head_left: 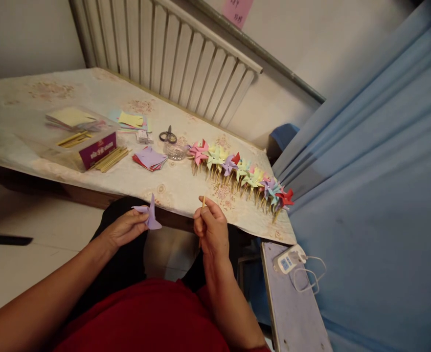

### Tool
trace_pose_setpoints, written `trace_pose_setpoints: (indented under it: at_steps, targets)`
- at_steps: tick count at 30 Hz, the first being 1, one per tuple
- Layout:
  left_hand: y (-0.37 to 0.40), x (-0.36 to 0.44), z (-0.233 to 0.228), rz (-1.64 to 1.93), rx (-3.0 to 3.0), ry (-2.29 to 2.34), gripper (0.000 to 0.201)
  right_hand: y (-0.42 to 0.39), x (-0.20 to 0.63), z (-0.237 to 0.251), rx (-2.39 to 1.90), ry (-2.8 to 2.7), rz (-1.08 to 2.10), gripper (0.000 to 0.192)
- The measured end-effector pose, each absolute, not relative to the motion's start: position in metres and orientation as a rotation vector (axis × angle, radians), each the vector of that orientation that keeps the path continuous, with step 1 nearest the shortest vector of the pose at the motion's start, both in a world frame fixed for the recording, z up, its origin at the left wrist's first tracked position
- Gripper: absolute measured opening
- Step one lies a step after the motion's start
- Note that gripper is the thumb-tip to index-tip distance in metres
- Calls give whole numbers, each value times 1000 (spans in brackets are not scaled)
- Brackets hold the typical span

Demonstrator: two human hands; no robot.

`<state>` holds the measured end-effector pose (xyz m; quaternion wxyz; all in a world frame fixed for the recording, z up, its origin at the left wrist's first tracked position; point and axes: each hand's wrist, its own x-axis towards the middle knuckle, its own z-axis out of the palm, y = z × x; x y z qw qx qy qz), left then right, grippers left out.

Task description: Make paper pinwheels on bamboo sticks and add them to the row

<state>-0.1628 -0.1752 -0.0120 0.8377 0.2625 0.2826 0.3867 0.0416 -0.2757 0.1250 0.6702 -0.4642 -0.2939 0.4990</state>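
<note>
Left grip (pixel 129 228) pinching purple pinwheel (pixel 152 219), right grip (pixel 215 230) clasping stick (pixel 204 201), long axis near-vertical in view

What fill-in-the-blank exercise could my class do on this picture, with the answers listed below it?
1. The left hand holds a piece of folded paper coloured ____.
2. The right hand holds a thin wooden ____.
3. The scissors on the table have handles coloured ____.
4. The large curtain is coloured ____.

Missing words: purple; stick; black; blue.
</note>
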Motion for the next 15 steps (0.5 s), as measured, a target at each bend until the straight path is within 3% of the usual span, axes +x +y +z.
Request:
trace_pose_setpoints:
  at_steps: [15]
  targets:
    - [-173,-166,-18,810,535,559,18,-276,44,124,-1099,-623,1076,19]
